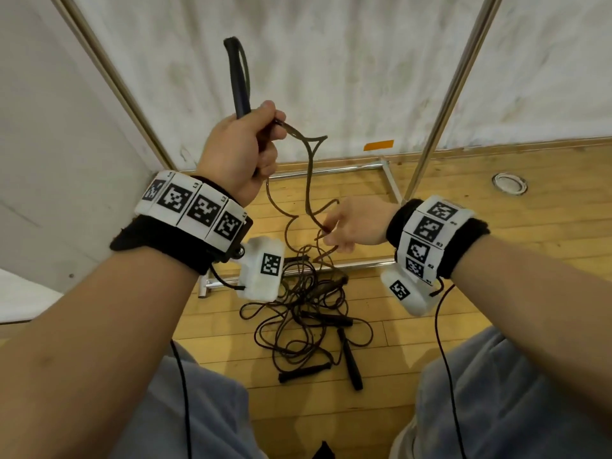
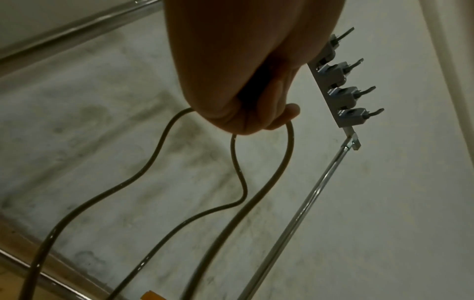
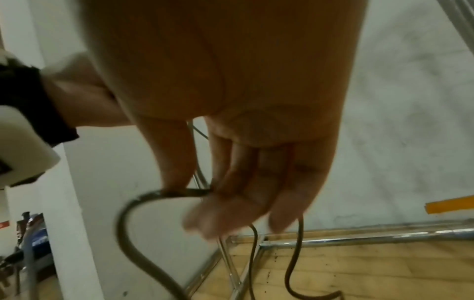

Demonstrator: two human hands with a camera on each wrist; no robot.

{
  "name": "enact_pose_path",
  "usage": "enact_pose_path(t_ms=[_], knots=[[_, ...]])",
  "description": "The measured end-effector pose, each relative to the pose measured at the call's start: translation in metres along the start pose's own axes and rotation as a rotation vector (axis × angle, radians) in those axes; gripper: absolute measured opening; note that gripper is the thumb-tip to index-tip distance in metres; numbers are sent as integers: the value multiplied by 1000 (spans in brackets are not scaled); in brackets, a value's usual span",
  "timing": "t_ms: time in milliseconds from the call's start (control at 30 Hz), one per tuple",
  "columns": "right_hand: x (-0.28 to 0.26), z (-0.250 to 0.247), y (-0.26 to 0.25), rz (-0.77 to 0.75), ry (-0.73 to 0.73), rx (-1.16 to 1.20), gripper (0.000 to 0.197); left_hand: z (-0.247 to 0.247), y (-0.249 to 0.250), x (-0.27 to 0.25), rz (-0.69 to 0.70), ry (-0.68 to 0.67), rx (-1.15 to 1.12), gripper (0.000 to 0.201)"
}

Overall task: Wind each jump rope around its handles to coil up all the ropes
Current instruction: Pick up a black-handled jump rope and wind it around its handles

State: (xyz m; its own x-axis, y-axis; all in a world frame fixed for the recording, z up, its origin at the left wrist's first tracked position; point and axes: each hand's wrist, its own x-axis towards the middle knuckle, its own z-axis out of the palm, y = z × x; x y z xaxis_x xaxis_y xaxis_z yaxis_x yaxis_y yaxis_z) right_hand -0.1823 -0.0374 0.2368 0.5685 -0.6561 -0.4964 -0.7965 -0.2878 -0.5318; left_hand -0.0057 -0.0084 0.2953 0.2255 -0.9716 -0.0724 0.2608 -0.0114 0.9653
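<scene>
The jump rope point(image 1: 308, 180) hangs in kinked loops between both hands, above the floor. The left hand point(image 1: 238, 154) is closed in a fist around its dark handles point(image 1: 239, 84), held upright. Lower, the right hand point(image 1: 354, 225) pinches the cord between thumb and fingers. Below lies a tangled pile of ropes point(image 1: 308, 323) on the wooden floor point(image 1: 496, 260).

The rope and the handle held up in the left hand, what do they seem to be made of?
The rope looks like smooth plastic or rubber-coated cord: it glints and keeps kinks. The handle in the left hand looks like dark matte plastic or foam; I cannot tell which.
</scene>
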Motion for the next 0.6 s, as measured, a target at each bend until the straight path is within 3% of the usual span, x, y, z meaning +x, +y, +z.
enact_pose_path(t_ms=[67, 200, 367, 467, 533, 600], knots=[[1, -2, -2, -19, 9, 161, 19, -5, 0, 2, 22, 62, 22, 26], [-7, -16, -11, -39, 89, 606, 20, -10, -5, 2, 41, 138, 104, 43], [-21, -40, -21, -128, 202, 1167, 23, -8, -19, -4, 31, -55, 316, 51], [-27, -49, -23, -179, 242, 1404, 23, 0, -33, -10, -6, -243, 406, 31], [-31, -51, -24, -190, 231, 1478, 22, 5, -39, -11, -7, -264, 415, 11], [-32, -52, -23, -210, 226, 1518, 22, 8, -43, -10, -5, -273, 416, 10]])
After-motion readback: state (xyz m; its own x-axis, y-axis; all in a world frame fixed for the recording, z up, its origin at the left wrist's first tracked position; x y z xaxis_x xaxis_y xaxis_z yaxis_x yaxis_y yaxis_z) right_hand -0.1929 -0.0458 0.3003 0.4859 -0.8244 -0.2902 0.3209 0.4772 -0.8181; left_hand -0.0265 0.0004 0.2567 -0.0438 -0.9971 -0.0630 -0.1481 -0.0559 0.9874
